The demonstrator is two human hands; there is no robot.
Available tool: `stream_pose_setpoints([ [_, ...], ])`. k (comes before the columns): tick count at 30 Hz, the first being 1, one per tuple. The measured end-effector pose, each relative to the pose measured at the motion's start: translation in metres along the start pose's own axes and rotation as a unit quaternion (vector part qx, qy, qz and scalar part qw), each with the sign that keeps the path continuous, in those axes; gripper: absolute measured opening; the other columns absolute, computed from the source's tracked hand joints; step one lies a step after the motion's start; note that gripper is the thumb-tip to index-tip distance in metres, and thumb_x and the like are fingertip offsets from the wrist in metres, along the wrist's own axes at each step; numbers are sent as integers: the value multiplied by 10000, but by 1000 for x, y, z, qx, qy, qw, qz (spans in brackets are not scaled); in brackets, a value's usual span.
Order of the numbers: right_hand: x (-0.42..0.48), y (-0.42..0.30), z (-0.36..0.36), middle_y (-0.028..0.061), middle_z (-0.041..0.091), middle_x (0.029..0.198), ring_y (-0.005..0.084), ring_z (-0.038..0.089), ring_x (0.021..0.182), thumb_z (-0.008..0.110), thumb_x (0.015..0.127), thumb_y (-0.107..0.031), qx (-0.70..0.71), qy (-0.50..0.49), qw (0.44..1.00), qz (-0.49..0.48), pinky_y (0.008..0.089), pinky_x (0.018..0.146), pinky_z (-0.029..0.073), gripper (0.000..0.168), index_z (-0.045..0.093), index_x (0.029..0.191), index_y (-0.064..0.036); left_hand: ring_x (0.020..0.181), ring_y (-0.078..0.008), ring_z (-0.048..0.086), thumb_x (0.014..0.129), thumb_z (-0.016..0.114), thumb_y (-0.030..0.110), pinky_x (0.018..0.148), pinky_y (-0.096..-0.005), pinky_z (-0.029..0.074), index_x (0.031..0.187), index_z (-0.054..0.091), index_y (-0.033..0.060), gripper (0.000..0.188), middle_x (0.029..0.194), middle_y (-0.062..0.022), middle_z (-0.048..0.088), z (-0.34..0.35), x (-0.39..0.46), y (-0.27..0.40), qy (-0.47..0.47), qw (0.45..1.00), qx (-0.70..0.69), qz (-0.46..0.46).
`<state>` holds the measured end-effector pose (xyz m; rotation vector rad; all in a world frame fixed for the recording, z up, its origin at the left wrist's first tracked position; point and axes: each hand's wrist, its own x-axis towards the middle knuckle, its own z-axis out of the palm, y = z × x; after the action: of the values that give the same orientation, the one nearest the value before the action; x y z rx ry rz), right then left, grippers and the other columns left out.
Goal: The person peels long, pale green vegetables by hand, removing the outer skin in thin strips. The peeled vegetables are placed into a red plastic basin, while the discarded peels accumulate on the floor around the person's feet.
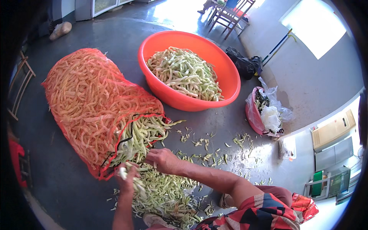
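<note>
My left hand (127,176) is closed around several pale green bean pods (137,184) at the mouth of a red mesh sack (86,106). My right hand (161,159) is just to its right, fingers pinched together over the spilled pods; whether it holds a piece is too small to tell. The sack lies on its side, full of long bean pods, some spilling from its open mouth (141,130). Below both hands spreads a heap of trimmed ends and scraps (169,195). Beyond, a large orange-red plastic basin (227,83) holds a mound of pods (187,74).
Scraps (212,156) are scattered on the grey floor right of the heap. A pink bin with a plastic liner (256,120) and a black plastic bag (244,64) stand near the wall. A wooden chair (231,17) is at the back, and a wooden frame (21,83) at the left.
</note>
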<state>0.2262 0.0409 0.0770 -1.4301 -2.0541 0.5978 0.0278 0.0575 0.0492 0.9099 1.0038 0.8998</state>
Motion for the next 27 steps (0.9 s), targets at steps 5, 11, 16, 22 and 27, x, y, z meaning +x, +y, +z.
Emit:
stream_pose_setpoints([
  [5,-12,5,5,126,623,993,287,622,849,642,817,-132,152,-8,988,-24,364,654,500,264,605,1063,-44,516,-122,535,818,670,160,476,-234,436,902,582,15,189,632,-55,563,5,-4,-2,-55,988,-140,-41],
  [11,-6,-21,12,104,656,886,149,592,798,642,845,-128,304,-149,936,97,313,681,472,240,620,1069,-45,537,-160,522,798,658,192,487,-267,424,982,549,31,267,689,-72,567,-21,-7,-17,-77,970,-230,-17],
  [16,-36,-2,29,64,679,813,104,582,719,639,835,-124,295,-159,929,156,280,652,459,167,670,984,-56,563,-129,489,868,563,240,532,-263,390,1011,533,11,271,672,-44,549,-17,-14,-21,-54,979,-191,-48],
  [22,-42,-13,30,31,632,669,115,560,621,618,844,-124,270,-192,926,182,277,597,433,108,673,871,-35,585,-161,497,851,629,254,535,-269,412,949,543,20,267,675,-51,541,-29,-20,-21,-25,944,-324,-55],
  [27,-50,-11,38,52,589,618,166,567,565,576,814,-41,123,-131,976,124,302,515,446,71,628,767,-26,589,-107,540,855,632,169,523,-247,451,892,584,38,144,692,-50,583,-27,-26,-28,30,960,-270,-62],
])
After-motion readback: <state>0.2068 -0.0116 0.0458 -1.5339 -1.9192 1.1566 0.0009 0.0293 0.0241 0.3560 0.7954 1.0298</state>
